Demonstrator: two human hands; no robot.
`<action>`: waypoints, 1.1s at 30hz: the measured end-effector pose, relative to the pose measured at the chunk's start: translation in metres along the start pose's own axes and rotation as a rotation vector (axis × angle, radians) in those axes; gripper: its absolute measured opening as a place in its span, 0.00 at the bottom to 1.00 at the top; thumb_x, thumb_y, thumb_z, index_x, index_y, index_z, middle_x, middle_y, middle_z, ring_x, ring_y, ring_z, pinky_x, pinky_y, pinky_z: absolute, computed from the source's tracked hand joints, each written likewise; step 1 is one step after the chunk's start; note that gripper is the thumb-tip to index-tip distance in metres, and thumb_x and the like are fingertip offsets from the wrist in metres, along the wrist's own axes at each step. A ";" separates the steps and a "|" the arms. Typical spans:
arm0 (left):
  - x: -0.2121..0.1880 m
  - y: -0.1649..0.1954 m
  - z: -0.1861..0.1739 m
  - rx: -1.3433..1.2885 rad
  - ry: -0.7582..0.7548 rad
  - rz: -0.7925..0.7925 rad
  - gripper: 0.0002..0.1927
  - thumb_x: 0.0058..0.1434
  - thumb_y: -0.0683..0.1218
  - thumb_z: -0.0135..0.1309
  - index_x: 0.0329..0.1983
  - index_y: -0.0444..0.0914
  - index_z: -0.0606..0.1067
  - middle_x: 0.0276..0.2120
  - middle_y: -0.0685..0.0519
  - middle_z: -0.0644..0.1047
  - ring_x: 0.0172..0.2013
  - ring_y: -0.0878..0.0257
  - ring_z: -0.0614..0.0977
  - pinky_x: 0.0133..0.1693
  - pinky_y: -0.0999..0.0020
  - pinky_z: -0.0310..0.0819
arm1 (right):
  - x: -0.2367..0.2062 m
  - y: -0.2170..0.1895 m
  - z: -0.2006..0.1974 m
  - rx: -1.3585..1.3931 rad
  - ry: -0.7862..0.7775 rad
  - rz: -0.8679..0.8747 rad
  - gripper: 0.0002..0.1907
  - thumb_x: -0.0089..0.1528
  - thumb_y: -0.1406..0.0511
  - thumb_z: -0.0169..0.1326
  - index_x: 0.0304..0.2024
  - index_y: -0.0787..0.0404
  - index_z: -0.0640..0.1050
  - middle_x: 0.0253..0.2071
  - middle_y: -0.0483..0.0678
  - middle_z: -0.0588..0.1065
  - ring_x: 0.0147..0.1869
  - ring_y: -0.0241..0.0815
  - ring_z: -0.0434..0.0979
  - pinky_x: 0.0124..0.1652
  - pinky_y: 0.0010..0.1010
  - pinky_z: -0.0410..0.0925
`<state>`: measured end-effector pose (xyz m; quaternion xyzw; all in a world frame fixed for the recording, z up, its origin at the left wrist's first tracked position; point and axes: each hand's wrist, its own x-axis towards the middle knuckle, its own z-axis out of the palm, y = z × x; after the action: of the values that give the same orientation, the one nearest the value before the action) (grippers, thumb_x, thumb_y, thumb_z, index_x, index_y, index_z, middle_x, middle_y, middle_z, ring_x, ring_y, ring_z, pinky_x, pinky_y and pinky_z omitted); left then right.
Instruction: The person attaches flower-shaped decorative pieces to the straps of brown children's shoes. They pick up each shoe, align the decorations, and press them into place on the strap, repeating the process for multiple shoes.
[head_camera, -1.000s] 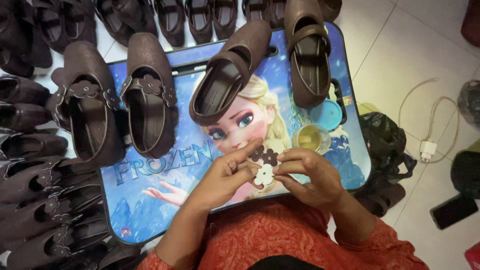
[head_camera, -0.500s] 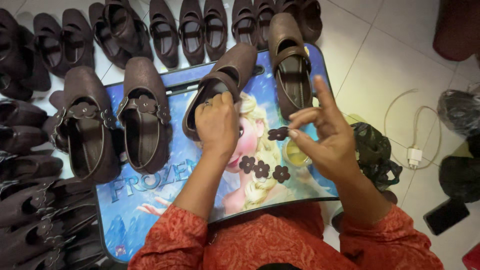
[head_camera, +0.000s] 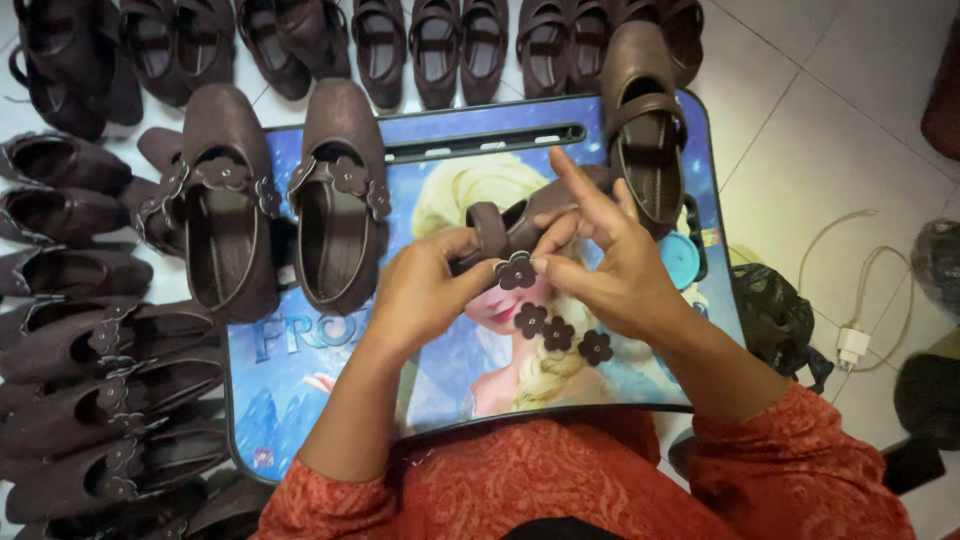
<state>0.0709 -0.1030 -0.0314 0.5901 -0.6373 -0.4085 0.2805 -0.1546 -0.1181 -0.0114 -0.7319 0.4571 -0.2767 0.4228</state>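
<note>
Tiled floor (head_camera: 800, 90) ringed with rows of dark brown shoes (head_camera: 90, 340) along the left and top edges. Over the lap, a small bench (head_camera: 300, 400) with a blue cartoon-print top; two finished shoes (head_camera: 280, 200) with flower trims stand on its left part, another strapped shoe (head_camera: 645, 130) on its upper right corner. At centre, the shoe in work (head_camera: 510, 222) is held just above the bench top, toe pointing away to the right. Left hand (head_camera: 420, 295) is closed about its strap end, thumb and fingertips pinching. Right hand (head_camera: 620, 270) pinches from the other side, index finger raised straight. Between both thumbs sits a small brown flower trim (head_camera: 517, 271), pressed against the strap. Three spare flowers (head_camera: 560, 334) lie on the bench just below. Judgement: shoe looks light, rubbery, bends at the strap; best gripped at the strap root. Flower is tiny, soft, easily dropped; fingertip pinch at its edges.
</note>
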 end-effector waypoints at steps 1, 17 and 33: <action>-0.001 -0.004 0.000 0.005 0.000 -0.015 0.18 0.54 0.55 0.62 0.46 0.44 0.81 0.30 0.49 0.82 0.29 0.54 0.84 0.32 0.59 0.75 | 0.004 0.001 0.004 -0.003 -0.004 0.011 0.48 0.59 0.66 0.60 0.78 0.58 0.53 0.32 0.35 0.77 0.60 0.36 0.78 0.74 0.60 0.23; -0.017 -0.008 -0.004 -0.130 0.015 -0.042 0.22 0.46 0.58 0.70 0.42 0.45 0.83 0.29 0.58 0.85 0.28 0.68 0.86 0.34 0.69 0.77 | 0.005 0.003 0.031 -0.048 0.113 0.021 0.45 0.60 0.68 0.60 0.78 0.58 0.58 0.33 0.36 0.78 0.57 0.34 0.77 0.76 0.59 0.25; -0.020 -0.013 0.003 -0.156 0.069 -0.037 0.14 0.57 0.56 0.63 0.40 0.44 0.83 0.27 0.57 0.85 0.25 0.69 0.84 0.30 0.71 0.74 | 0.004 -0.001 0.033 -0.078 0.124 -0.003 0.46 0.60 0.69 0.60 0.78 0.60 0.56 0.32 0.34 0.76 0.53 0.31 0.78 0.77 0.57 0.28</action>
<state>0.0782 -0.0821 -0.0417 0.5920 -0.5825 -0.4415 0.3396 -0.1266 -0.1091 -0.0265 -0.7299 0.4918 -0.3040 0.3646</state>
